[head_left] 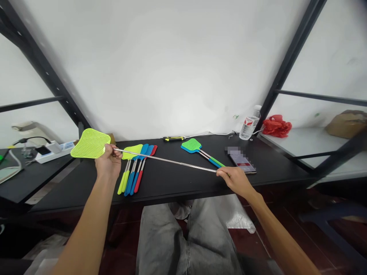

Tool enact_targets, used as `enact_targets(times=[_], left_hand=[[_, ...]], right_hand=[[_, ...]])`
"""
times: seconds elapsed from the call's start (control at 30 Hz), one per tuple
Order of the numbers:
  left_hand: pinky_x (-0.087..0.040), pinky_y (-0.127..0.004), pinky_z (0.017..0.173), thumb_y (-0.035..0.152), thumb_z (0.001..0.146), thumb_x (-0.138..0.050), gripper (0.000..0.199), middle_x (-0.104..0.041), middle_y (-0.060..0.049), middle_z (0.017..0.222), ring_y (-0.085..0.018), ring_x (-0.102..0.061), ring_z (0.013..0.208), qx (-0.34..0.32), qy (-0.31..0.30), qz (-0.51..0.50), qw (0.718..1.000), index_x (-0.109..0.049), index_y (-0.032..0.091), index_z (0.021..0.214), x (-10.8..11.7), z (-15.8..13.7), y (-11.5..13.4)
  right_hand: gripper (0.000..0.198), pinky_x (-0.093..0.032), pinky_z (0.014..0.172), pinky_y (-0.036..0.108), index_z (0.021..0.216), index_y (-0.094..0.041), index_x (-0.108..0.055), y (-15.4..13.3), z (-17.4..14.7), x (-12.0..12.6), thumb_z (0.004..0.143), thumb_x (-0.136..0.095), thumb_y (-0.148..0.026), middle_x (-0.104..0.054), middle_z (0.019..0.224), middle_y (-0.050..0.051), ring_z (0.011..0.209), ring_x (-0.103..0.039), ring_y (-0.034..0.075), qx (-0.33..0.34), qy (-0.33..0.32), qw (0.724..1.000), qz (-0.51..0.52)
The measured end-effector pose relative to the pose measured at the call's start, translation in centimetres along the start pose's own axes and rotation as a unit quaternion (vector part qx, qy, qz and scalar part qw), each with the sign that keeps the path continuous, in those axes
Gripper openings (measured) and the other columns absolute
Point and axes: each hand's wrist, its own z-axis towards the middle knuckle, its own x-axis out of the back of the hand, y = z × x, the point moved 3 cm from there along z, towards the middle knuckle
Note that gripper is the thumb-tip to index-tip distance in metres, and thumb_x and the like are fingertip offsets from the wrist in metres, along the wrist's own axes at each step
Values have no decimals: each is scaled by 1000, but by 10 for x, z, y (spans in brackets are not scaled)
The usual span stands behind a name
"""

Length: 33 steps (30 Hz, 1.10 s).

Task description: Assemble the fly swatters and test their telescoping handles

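A yellow-green fly swatter [91,144] with a long telescopic metal rod is stretched out above the black table. My left hand [109,162] is closed around the rod just below the perforated head. At the other end, my right hand [235,179] is closed around the handle, which its fingers hide. Beneath the rod on the left lies a row of short fly swatters [139,172] in yellow-green, blue and red, handles toward me. Right of the middle, a green fly swatter [192,144] rests on a blue one, their handles pointing at my right hand.
The black table [177,183] meets a white wall. Along its back are a yellow-black utility knife [174,138] and a water bottle [250,124]. A phone [242,160] lies near my right hand. A red plastic bag [276,126] and a power strip [56,151] sit on side surfaces.
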Motion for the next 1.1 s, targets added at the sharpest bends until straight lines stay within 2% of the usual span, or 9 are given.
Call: enact_targets(times=[0.3,0.7,0.9,1.1], left_hand=[[-43,-16,47,28,84,-71,20,-54,1,67,-5,-49,53,-2,-14,9,1000,-61,15,73,0,-4,3],[-42,-16,47,32,82,-73,24,-54,1,68,-5,-49,54,10,-15,-2,1000,-58,15,74,0,-12,-2],[-43,-18,48,37,75,-79,29,-54,1,67,-6,-50,54,35,-30,15,999,-61,14,74,-26,-30,-23],[-42,-20,48,40,75,-79,30,-52,2,66,-6,-49,53,30,-33,17,999,-61,15,74,-50,-46,-37]], right_hand=[[42,-43,68,28,79,-25,-71,1,1,-2,98,-37,-42,-71,70,1,67,-65,20,-15,-27,1000,-2],[44,-40,66,28,78,-25,-70,-5,2,-5,99,-36,-44,-67,64,0,63,-62,19,-24,-41,999,-9],[42,-38,64,27,79,-25,-69,-26,11,-20,100,-35,-37,-70,72,-1,65,-63,17,-12,-29,999,14],[45,-34,60,27,81,-25,-70,-35,18,-28,100,-33,-40,-66,63,-1,59,-59,17,-20,-7,1000,10]])
